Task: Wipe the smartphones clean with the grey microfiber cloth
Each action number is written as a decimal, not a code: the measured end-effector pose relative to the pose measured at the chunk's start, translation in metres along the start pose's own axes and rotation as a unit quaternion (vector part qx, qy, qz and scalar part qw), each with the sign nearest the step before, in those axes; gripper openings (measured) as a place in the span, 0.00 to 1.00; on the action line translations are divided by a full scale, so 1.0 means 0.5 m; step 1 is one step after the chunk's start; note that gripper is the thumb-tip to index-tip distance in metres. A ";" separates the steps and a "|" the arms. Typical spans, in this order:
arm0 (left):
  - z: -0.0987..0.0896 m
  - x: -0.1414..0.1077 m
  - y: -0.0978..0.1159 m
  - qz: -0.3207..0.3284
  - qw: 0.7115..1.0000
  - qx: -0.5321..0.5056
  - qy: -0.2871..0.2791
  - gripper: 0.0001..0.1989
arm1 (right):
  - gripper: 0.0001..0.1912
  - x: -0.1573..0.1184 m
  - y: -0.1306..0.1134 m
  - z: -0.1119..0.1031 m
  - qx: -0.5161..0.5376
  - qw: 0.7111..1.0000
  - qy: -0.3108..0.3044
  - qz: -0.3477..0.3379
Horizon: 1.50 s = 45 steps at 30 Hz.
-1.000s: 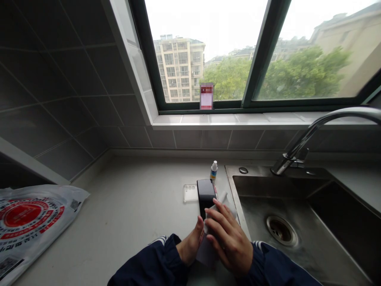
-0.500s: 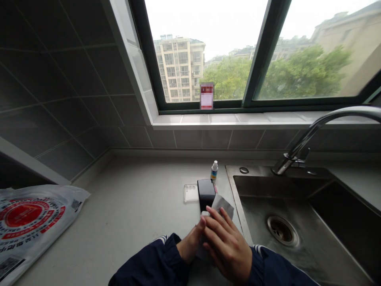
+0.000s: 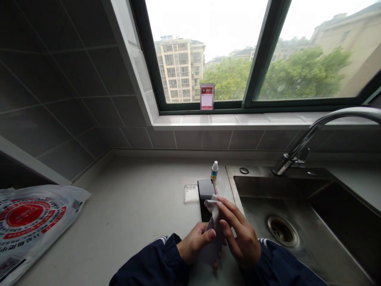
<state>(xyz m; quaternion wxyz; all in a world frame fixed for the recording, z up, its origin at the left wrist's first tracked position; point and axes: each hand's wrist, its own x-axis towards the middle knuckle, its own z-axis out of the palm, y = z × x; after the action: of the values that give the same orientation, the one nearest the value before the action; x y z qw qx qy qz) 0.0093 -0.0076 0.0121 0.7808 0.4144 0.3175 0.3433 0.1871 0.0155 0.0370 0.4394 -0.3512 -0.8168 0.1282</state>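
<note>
My left hand (image 3: 198, 242) grips a thin grey cloth (image 3: 210, 252) low over the counter, its thumb lying across the near face. The cloth stands upright, its top edge folded over. On its right side my right hand (image 3: 242, 234) presses the cloth with its fingertips. Whether something flat sits inside the cloth I cannot tell. Just beyond the hands a black smartphone (image 3: 204, 190) lies on the counter, its near end partly covered from view. Left of the phone is a clear phone case (image 3: 190, 194). Behind it stands a small white-capped bottle (image 3: 214, 171) with a blue and yellow label.
A steel sink (image 3: 253, 192) with a drain (image 3: 282, 230) adjoins on the right, under a chrome faucet (image 3: 297, 139). On the far left lies a white plastic bag (image 3: 59, 198) with red print. The pale counter (image 3: 133, 194) runs back to a tiled wall below a window.
My right hand has shifted right and opened away from lying flat over the left hand. The cloth now stands upright between the hands, where before it stuck out flat beyond the right fingers.
</note>
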 end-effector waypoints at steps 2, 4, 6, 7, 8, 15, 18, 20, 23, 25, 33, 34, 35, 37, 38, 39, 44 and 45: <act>-0.002 0.003 0.002 0.015 0.999 -0.032 0.007 0.30 | 0.24 -0.002 0.005 0.002 0.017 0.999 0.017 0.024; -0.004 0.004 0.008 0.027 0.997 -0.069 0.006 0.32 | 0.23 -0.003 0.012 0.005 0.035 0.998 0.035 0.047; -0.006 0.002 0.016 0.033 0.995 -0.093 -0.006 0.37 | 0.22 -0.005 0.017 0.008 0.060 0.994 0.053 0.076; -0.006 0.001 0.020 0.035 0.994 -0.100 -0.014 0.40 | 0.21 -0.006 0.018 0.010 0.075 0.991 0.064 0.091; -0.007 0.000 0.022 0.039 0.993 -0.107 -0.021 0.42 | 0.21 -0.008 0.018 0.011 0.093 0.988 0.070 0.105; -0.025 0.003 0.017 0.047 0.978 -0.203 -0.017 0.43 | 0.27 -0.023 -0.008 0.017 0.225 0.961 -0.012 0.162; -0.027 0.003 0.025 0.093 0.980 -0.172 0.029 0.42 | 0.28 -0.033 -0.016 0.025 0.243 0.954 -0.049 0.168; -0.022 -0.001 0.036 0.161 0.978 -0.110 0.074 0.40 | 0.29 -0.036 -0.017 0.029 0.246 0.952 -0.060 0.169; -0.012 -0.007 0.050 0.247 0.962 0.007 0.119 0.38 | 0.30 -0.035 -0.012 0.031 0.273 0.945 -0.074 0.167; -0.008 -0.009 0.052 0.278 0.950 0.056 0.131 0.38 | 0.30 -0.033 -0.005 0.032 0.291 0.939 -0.080 0.164; -0.021 0.001 0.031 0.316 0.927 0.139 0.149 0.40 | 0.27 -0.027 0.003 0.027 0.320 0.919 -0.097 0.209; -0.023 0.002 0.030 0.314 0.927 0.143 0.150 0.40 | 0.27 -0.026 0.002 0.026 0.325 0.916 -0.100 0.212; -0.024 0.003 0.029 0.306 0.928 0.145 0.152 0.38 | 0.27 -0.026 0.000 0.026 0.330 0.914 -0.104 0.212; -0.027 0.003 0.028 0.288 0.935 0.140 0.151 0.35 | 0.28 -0.027 -0.002 0.026 0.342 0.909 -0.111 0.210; -0.028 0.002 0.028 0.278 0.939 0.134 0.148 0.34 | 0.28 -0.027 -0.003 0.027 0.348 0.907 -0.114 0.209; -0.029 0.002 0.028 0.270 0.944 0.129 0.142 0.34 | 0.29 -0.027 -0.004 0.027 0.355 0.904 -0.117 0.208; -0.023 0.002 0.027 0.257 0.953 0.134 0.088 0.39 | 0.31 -0.031 -0.003 0.030 0.365 0.903 -0.099 0.202; -0.021 0.002 0.027 0.256 0.954 0.135 0.077 0.40 | 0.32 -0.033 -0.002 0.030 0.353 0.910 -0.090 0.199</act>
<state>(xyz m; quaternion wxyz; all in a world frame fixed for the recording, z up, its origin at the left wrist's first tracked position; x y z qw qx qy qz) -0.0020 0.0035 0.0185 0.5767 0.5554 0.3035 0.5165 0.1806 0.0048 0.0185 0.4250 -0.3151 -0.6674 0.5241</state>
